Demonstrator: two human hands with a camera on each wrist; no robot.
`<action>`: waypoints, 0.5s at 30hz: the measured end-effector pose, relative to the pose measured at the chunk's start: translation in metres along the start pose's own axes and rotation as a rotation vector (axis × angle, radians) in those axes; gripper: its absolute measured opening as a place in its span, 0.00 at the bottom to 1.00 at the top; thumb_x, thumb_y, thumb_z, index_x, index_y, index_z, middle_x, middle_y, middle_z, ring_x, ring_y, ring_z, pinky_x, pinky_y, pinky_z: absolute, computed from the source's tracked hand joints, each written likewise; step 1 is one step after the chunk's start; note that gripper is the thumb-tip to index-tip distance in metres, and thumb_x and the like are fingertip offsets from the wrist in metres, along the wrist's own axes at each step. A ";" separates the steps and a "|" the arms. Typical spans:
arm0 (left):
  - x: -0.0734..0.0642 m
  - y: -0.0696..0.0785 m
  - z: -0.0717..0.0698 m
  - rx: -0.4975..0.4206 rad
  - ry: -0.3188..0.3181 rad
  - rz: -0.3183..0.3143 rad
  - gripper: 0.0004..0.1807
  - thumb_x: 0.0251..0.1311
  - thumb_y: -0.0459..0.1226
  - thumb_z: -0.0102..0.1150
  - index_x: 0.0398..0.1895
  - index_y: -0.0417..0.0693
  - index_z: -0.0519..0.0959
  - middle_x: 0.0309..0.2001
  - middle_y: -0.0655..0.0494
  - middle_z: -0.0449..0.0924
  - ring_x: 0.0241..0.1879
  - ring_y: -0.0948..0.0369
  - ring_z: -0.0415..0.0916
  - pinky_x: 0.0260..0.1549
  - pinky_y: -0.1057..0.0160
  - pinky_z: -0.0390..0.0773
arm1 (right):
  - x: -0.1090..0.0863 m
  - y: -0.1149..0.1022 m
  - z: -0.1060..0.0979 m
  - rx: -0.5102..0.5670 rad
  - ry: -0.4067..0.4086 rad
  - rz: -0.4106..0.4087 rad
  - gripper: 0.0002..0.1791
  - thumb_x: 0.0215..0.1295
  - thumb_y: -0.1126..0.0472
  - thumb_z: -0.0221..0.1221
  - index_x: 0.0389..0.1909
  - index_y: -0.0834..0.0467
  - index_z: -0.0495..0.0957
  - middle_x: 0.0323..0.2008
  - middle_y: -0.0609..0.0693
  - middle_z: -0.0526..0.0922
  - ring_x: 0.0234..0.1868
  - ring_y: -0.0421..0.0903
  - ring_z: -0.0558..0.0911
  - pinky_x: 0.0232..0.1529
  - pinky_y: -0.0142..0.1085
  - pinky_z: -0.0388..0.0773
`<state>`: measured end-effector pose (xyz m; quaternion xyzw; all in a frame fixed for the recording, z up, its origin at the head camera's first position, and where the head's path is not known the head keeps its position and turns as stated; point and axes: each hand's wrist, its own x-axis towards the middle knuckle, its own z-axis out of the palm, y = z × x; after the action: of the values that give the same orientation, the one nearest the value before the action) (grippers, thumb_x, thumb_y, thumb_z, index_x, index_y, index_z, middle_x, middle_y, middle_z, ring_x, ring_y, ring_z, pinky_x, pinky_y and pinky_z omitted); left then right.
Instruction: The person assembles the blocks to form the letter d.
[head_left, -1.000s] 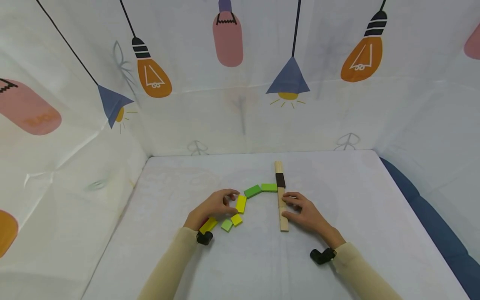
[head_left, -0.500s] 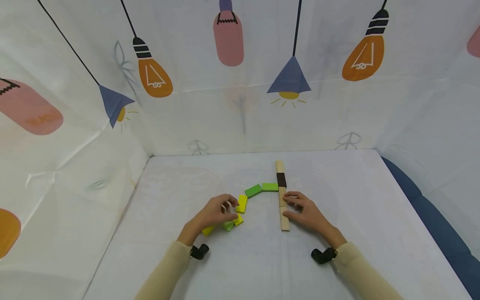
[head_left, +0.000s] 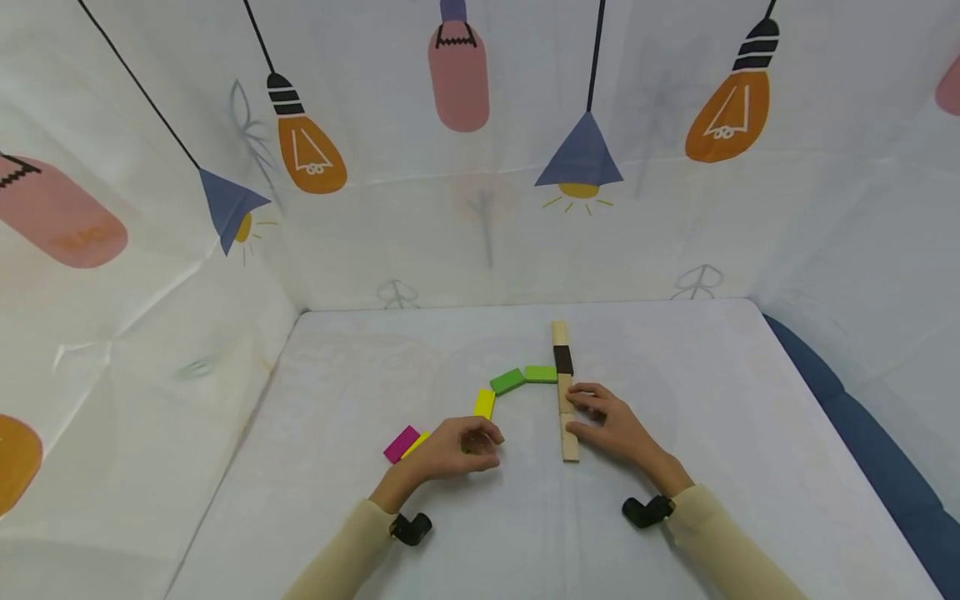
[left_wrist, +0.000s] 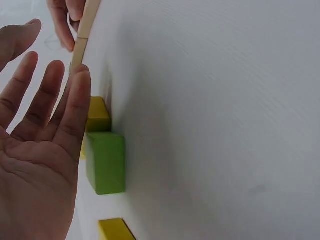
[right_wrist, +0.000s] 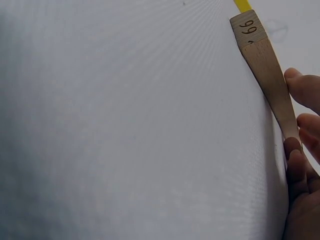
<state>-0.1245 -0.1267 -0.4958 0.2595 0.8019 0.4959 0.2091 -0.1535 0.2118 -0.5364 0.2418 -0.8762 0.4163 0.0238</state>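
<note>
My left hand (head_left: pixel 453 450) hovers over the near end of a curved line of coloured blocks, fingers loosely spread and holding nothing. In the left wrist view, a green block (left_wrist: pixel 106 164) and a small yellow block (left_wrist: pixel 99 115) lie beside its fingers; the head view has them hidden under the hand. My right hand (head_left: pixel 618 429) rests its thumb and fingertips against the right side of a straight row of plain wooden blocks (head_left: pixel 569 437). That row includes a dark brown block (head_left: pixel 563 359). The curve joins it through two green blocks (head_left: pixel 508 382) and a yellow block (head_left: pixel 485 402).
A magenta block (head_left: pixel 401 444) lies left of the left hand, against another yellow block (head_left: pixel 414 445) partly covered by it. The white table (head_left: pixel 360 358) is bordered at the back and sides by a sheet (head_left: pixel 495 217) printed with lamps. A dark blue surface (head_left: pixel 847 417) shows at the right.
My left hand first drew back slightly from the yellow blocks, then moved right and nearer, covering the small yellow and green blocks and uncovering the magenta one. My right hand stays put.
</note>
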 end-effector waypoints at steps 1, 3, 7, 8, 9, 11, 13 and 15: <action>-0.001 -0.001 0.000 -0.003 0.004 -0.011 0.17 0.63 0.40 0.71 0.51 0.42 0.82 0.47 0.49 0.85 0.43 0.63 0.83 0.47 0.66 0.83 | 0.000 0.000 0.000 -0.003 0.000 -0.002 0.27 0.61 0.58 0.73 0.60 0.62 0.82 0.62 0.55 0.79 0.51 0.48 0.80 0.48 0.36 0.79; -0.003 -0.005 -0.001 -0.003 0.014 -0.024 0.16 0.63 0.39 0.71 0.51 0.42 0.82 0.46 0.50 0.85 0.42 0.63 0.83 0.47 0.67 0.83 | 0.000 0.000 0.000 -0.005 0.003 -0.006 0.27 0.60 0.58 0.73 0.60 0.62 0.82 0.62 0.55 0.79 0.51 0.48 0.81 0.48 0.36 0.79; -0.008 -0.010 -0.008 0.018 0.027 -0.046 0.16 0.64 0.39 0.70 0.51 0.44 0.82 0.46 0.52 0.85 0.43 0.62 0.82 0.47 0.68 0.83 | 0.000 -0.001 -0.001 0.000 0.012 -0.011 0.27 0.60 0.59 0.74 0.59 0.63 0.82 0.62 0.56 0.79 0.50 0.48 0.81 0.46 0.36 0.79; -0.009 -0.011 -0.010 0.026 0.028 -0.053 0.15 0.64 0.40 0.69 0.51 0.44 0.82 0.46 0.53 0.85 0.43 0.63 0.81 0.47 0.68 0.82 | 0.000 -0.001 -0.001 0.001 0.012 -0.010 0.27 0.60 0.59 0.74 0.59 0.63 0.82 0.62 0.56 0.79 0.50 0.48 0.80 0.46 0.35 0.79; -0.011 -0.011 -0.013 0.033 0.028 -0.062 0.15 0.65 0.40 0.69 0.51 0.45 0.82 0.46 0.54 0.85 0.43 0.63 0.81 0.47 0.68 0.82 | 0.000 -0.001 -0.001 0.004 0.013 -0.010 0.27 0.60 0.59 0.74 0.59 0.63 0.83 0.62 0.56 0.79 0.50 0.48 0.80 0.46 0.35 0.79; -0.013 -0.013 -0.018 0.050 0.032 -0.073 0.15 0.65 0.41 0.69 0.50 0.46 0.82 0.45 0.55 0.85 0.42 0.63 0.80 0.47 0.68 0.81 | 0.000 0.000 0.000 0.004 0.010 -0.007 0.27 0.60 0.59 0.74 0.59 0.63 0.82 0.62 0.56 0.79 0.50 0.47 0.80 0.45 0.35 0.79; -0.016 -0.014 -0.023 0.072 0.038 -0.074 0.14 0.65 0.42 0.68 0.50 0.47 0.83 0.45 0.56 0.85 0.43 0.62 0.79 0.46 0.68 0.81 | 0.000 0.000 0.000 0.001 0.007 -0.003 0.27 0.60 0.59 0.73 0.59 0.63 0.82 0.62 0.55 0.79 0.50 0.47 0.80 0.46 0.35 0.78; -0.017 -0.016 -0.029 0.097 0.048 -0.071 0.14 0.65 0.43 0.68 0.50 0.48 0.83 0.45 0.57 0.85 0.42 0.62 0.79 0.46 0.67 0.80 | 0.000 0.001 0.000 0.002 0.007 -0.004 0.27 0.60 0.59 0.74 0.59 0.63 0.82 0.62 0.55 0.79 0.50 0.47 0.80 0.46 0.35 0.79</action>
<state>-0.1318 -0.1635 -0.4971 0.2288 0.8385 0.4547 0.1946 -0.1535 0.2121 -0.5371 0.2419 -0.8752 0.4179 0.0273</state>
